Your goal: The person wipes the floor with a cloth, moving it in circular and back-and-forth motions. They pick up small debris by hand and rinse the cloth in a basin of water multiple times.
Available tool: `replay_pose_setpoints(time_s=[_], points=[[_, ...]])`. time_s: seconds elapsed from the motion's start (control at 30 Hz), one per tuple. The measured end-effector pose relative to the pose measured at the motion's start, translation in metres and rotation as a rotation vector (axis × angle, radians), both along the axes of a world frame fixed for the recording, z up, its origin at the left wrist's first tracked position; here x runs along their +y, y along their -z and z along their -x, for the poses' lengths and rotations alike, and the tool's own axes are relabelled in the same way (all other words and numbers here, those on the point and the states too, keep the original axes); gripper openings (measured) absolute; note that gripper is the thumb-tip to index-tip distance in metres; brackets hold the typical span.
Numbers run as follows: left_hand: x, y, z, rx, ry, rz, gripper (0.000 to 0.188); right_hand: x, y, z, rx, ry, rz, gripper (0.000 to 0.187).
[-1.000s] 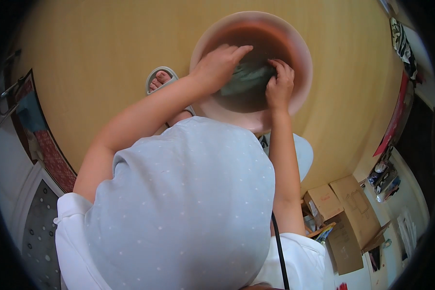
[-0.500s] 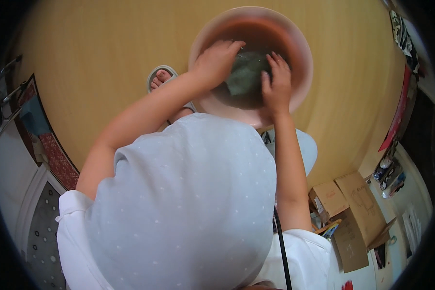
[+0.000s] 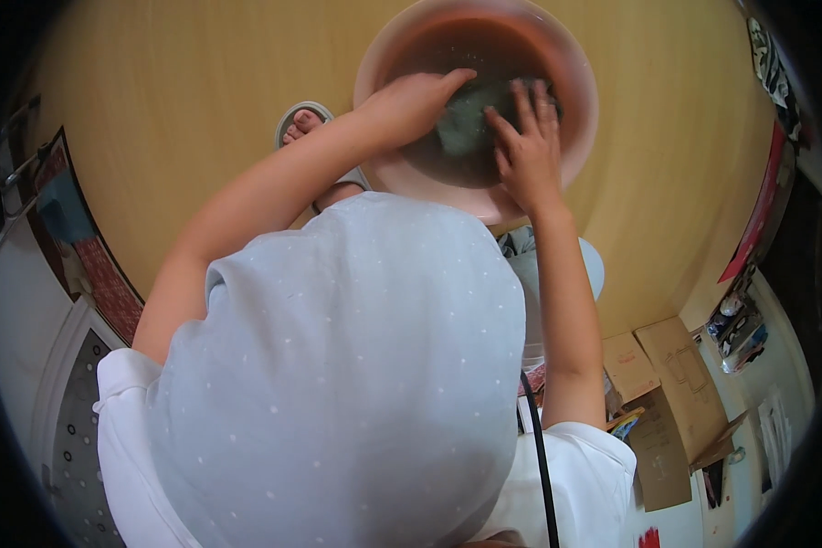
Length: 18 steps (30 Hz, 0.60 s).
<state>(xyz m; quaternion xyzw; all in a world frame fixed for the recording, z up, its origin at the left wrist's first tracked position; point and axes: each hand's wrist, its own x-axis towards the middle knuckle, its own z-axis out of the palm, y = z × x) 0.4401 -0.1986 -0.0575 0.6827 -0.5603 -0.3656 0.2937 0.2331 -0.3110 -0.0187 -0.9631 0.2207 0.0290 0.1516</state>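
Murky water fills a round pink basin (image 3: 577, 137), and a greyish-green cloth (image 3: 466, 126) lies soaked in it. My left hand (image 3: 418, 105) dips in at the basin's left side, beside the cloth. Its thumb sticks out above the water, while the other fingers are hidden under the hand and in the water. Over the right part of the cloth, my right hand (image 3: 532, 151) has its fingers spread, with the tips at or just under the surface. Darker fabric seems to lie beyond those fingertips, too blurred to make out.
The basin stands on a yellowish wood-look floor (image 3: 192, 110). My sandalled foot (image 3: 301, 126) is close to its left side. Opened cardboard boxes (image 3: 671, 393) stand at the lower right. A black cable (image 3: 541, 457) hangs beside my grey dotted apron (image 3: 356, 365).
My right hand has moved a little farther over the cloth and spread its fingers. My left thumb now points out more plainly. The basin sits slightly higher in view.
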Motion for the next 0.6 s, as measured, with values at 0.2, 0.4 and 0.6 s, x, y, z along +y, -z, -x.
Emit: replay_pose_setpoints(time_s=[0.2, 0.4, 0.6], points=[[-0.001, 0.007, 0.000, 0.031, -0.051, 0.016, 0.055, 0.024, -0.002, -0.011, -0.049, -0.104, -0.122, 0.044], [-0.007, -0.005, -0.004, 0.176, -0.103, -0.039, 0.051, 0.018, 0.012, -0.017, -0.220, 0.103, -0.194, 0.024], [-0.007, -0.003, -0.006, 0.173, -0.160, 0.036, 0.046, 0.026, 0.018, -0.018, -0.199, 0.117, -0.326, 0.031]])
